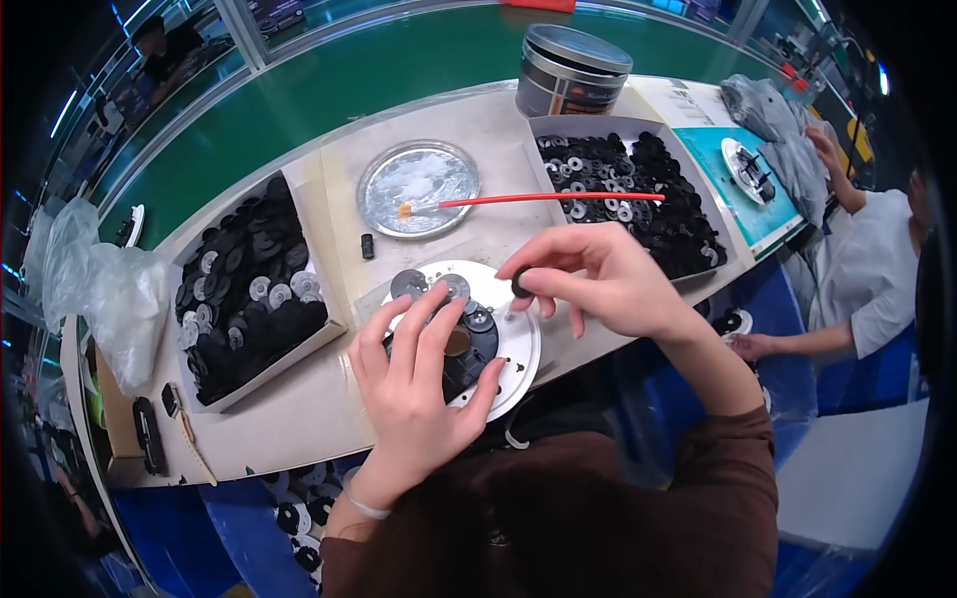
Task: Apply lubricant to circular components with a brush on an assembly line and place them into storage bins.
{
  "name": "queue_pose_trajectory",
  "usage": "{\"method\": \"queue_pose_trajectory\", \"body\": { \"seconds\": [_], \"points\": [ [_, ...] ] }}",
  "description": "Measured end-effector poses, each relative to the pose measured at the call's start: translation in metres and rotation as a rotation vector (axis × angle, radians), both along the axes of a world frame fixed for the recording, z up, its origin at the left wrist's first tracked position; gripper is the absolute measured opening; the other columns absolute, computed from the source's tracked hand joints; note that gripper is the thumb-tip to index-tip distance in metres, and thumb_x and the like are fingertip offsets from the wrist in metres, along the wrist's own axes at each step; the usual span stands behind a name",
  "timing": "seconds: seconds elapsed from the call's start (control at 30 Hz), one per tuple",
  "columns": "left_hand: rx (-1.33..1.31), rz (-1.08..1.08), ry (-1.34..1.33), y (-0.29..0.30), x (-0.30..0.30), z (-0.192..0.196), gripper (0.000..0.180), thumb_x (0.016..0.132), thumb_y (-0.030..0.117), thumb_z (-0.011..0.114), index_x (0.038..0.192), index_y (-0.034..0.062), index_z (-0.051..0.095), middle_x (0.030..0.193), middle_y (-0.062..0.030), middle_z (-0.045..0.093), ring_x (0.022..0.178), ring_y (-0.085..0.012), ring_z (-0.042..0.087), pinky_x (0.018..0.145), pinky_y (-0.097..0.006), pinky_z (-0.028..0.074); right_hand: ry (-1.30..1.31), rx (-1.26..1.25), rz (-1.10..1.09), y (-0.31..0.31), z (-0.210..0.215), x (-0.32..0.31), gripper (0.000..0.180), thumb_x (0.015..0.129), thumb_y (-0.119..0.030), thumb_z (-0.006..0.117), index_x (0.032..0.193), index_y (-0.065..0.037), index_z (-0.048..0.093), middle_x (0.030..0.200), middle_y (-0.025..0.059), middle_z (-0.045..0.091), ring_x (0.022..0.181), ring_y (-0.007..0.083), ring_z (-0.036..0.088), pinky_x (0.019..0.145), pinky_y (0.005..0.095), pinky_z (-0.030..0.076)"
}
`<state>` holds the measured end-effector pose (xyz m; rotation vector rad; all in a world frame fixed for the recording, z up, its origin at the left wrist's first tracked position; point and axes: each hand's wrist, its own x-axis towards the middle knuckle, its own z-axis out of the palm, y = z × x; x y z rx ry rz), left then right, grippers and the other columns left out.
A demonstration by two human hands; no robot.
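A round white plate (518,344) lies at the table's near edge, carrying a black housing and grey translucent gears (480,319). My left hand (414,389) rests over it with fingers spread, fingertips touching the gears and thumb by the housing. Part of the assembly is hidden under that hand. Just above the plate's right side, my right hand (623,284) pinches a small black round part (520,283) between thumb and forefinger. Beyond the plate sits a round metal lid (419,149) smeared with whitish grease. A red-handled brush (538,198) lies with its bristles on the lid.
Boxes of black and grey gears stand left (334,324) and right (720,267). Behind is a lidded tin (566,95). A small black cylinder (368,246) and a wristwatch (185,424) lie leftward, near a plastic bag (120,299). A co-worker's hand (755,346) is at right.
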<state>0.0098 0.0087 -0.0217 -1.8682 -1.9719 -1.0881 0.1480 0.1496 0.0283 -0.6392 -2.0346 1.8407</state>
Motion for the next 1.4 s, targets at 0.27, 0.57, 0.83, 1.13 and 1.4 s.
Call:
{"method": "queue_pose_trajectory", "body": {
  "seconds": [0.27,0.57,0.83,1.13,1.4],
  "points": [
    [-0.003,-0.030,-0.034,-0.002,-0.002,-0.001,0.053,0.062,0.019,0.072,0.107,0.0040,0.050,0.111,-0.0064,0.053,0.103,-0.0267,0.044,0.085,-0.037,0.032,-0.122,-0.354,0.115,0.010,-0.019,-0.028,0.015,0.084,-0.011,0.053,0.094,0.000,0.055,0.067,0.0072,0.061,0.049,0.0010,0.044,0.036,0.0132,0.026],
    [-0.010,-0.032,-0.046,-0.002,-0.001,0.001,0.054,0.057,0.013,0.074,0.103,0.0027,0.050,0.110,-0.0091,0.054,0.103,-0.0307,0.042,0.086,-0.037,0.035,-0.207,-0.352,0.234,0.013,-0.014,-0.034,0.011,0.082,-0.010,0.054,0.087,0.000,0.053,0.066,0.0097,0.061,0.047,0.0019,0.044,0.038,0.0144,0.026],
    [-0.024,-0.031,-0.046,-0.003,-0.003,-0.001,0.051,0.062,0.019,0.071,0.106,0.0042,0.049,0.112,-0.0063,0.053,0.103,-0.0267,0.044,0.085,-0.037,0.031,-0.218,-0.274,0.244,0.012,-0.014,-0.036,0.010,0.082,-0.010,0.054,0.085,-0.001,0.052,0.064,0.0065,0.061,0.048,0.0029,0.044,0.040,0.0157,0.029],
    [-0.011,-0.023,-0.051,-0.003,-0.002,-0.002,0.051,0.062,0.019,0.071,0.106,0.0043,0.050,0.112,-0.0067,0.052,0.103,-0.0266,0.044,0.085,-0.037,0.031,-0.129,0.458,0.011,0.010,0.007,-0.022,0.010,0.075,-0.008,0.061,0.081,-0.002,0.055,0.051,-0.0071,0.036,0.048,0.0001,0.032,0.045,0.0177,0.025],
    [-0.061,-0.012,0.054,-0.003,0.000,0.003,0.040,0.059,0.015,0.070,0.098,0.0116,0.063,0.113,-0.0092,0.052,0.104,-0.0310,0.041,0.086,-0.038,0.035,-0.524,0.772,-0.324,0.036,0.013,0.035,0.012,0.074,-0.011,0.062,0.073,0.000,0.059,0.054,0.0002,0.051,0.047,0.0047,0.042,0.046,0.0201,0.034]
  ]
}}
